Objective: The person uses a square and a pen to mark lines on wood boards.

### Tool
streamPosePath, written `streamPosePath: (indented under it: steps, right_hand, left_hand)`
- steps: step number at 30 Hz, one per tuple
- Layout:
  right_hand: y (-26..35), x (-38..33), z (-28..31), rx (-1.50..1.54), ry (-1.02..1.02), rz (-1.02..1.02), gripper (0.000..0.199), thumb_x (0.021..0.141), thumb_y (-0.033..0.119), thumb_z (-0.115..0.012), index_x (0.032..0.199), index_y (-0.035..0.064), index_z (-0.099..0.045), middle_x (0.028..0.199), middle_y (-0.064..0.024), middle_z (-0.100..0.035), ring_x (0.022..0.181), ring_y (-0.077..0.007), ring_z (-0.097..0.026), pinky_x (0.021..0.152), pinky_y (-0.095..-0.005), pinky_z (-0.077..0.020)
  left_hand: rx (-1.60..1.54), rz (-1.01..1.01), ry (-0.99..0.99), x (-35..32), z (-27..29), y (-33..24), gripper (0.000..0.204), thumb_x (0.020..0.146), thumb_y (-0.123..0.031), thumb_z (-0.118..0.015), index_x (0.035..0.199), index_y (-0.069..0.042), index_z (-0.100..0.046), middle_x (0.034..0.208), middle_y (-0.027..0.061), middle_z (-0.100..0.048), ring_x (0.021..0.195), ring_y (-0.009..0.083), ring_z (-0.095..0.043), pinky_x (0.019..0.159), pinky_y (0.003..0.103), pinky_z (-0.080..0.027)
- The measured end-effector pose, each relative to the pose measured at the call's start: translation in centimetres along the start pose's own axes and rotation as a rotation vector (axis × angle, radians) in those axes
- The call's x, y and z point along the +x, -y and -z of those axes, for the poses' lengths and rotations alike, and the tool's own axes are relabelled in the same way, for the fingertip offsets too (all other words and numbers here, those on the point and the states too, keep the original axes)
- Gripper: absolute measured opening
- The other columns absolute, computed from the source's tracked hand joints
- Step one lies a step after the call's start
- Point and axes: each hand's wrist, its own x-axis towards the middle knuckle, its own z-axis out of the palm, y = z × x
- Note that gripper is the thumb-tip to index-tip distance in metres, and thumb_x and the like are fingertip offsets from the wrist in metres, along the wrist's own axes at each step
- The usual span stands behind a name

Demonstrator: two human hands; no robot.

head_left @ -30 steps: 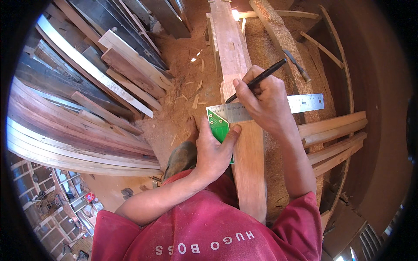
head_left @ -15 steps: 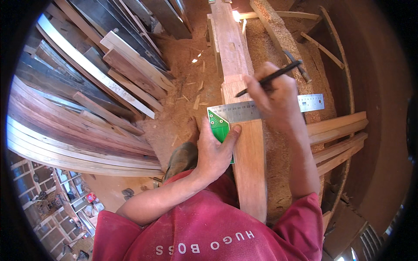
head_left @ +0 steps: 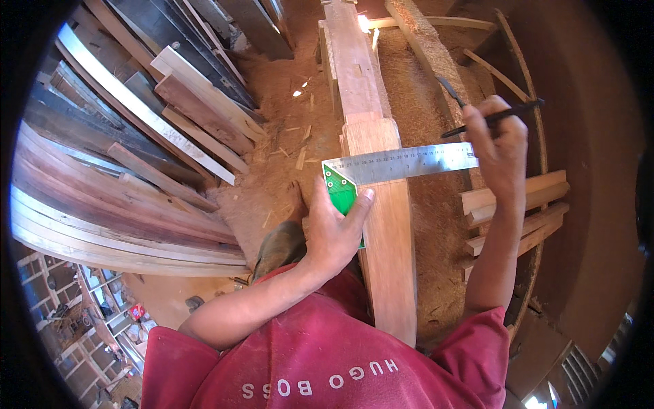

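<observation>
A try square with a green handle [head_left: 343,196] and a long steel blade [head_left: 402,163] lies across a squared wooden beam [head_left: 392,266]. My left hand [head_left: 332,228] is closed round the handle, pressing it to the beam's left side, with the thumb on the beam's top face. To the right of the beam, my right hand [head_left: 502,140] grips a slim black pen or pencil [head_left: 458,131], its tip pointing left above the blade. The blade's far end is partly hidden by this hand.
Another worked timber [head_left: 357,75] extends away beyond the beam. A sawdust-covered plank [head_left: 429,48] lies at far right, with a curved dark metal tool [head_left: 449,90] on it. Short wooden pieces [head_left: 521,194] rest at right. Long boards [head_left: 122,204] are stacked at left.
My right hand has moved right with the pen or pencil, away from the beam, uncovering more of the blade. The square has turned slightly, its right end farther away; my left hand still holds it.
</observation>
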Motion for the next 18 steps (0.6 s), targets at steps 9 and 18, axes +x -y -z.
streamPosePath:
  steps: [9, 18]
  right_hand:
    - [1.0, -5.3, 7.3, 0.137, -0.414, 0.012, 0.029, 0.110, 0.020, -0.046, 0.091, 0.0043, -0.062, 0.084, -0.0021, -0.060, 0.076, -0.0104, -0.054, 0.072, -0.0271, -0.0460]
    - [5.7, -16.6, 13.5, -0.025, -0.601, -0.153, 0.026, 0.109, 0.026, -0.054, 0.107, 0.0035, -0.068, 0.077, 0.0043, -0.046, 0.070, -0.0044, -0.048, 0.064, -0.0216, -0.0413]
  left_hand:
    - [-0.395, -0.208, -0.364, 4.5, 7.5, -6.9, 0.036, 0.095, -0.021, -0.075, 0.121, -0.012, -0.052, 0.089, -0.0002, -0.063, 0.065, 0.0092, -0.062, 0.049, 0.025, -0.053]
    - [-0.182, -0.413, -0.614, 12.1, 26.0, -1.4, 0.030, 0.105, -0.030, -0.062, 0.118, -0.004, -0.053, 0.097, 0.0101, -0.066, 0.087, 0.0168, -0.066, 0.075, 0.032, -0.055]
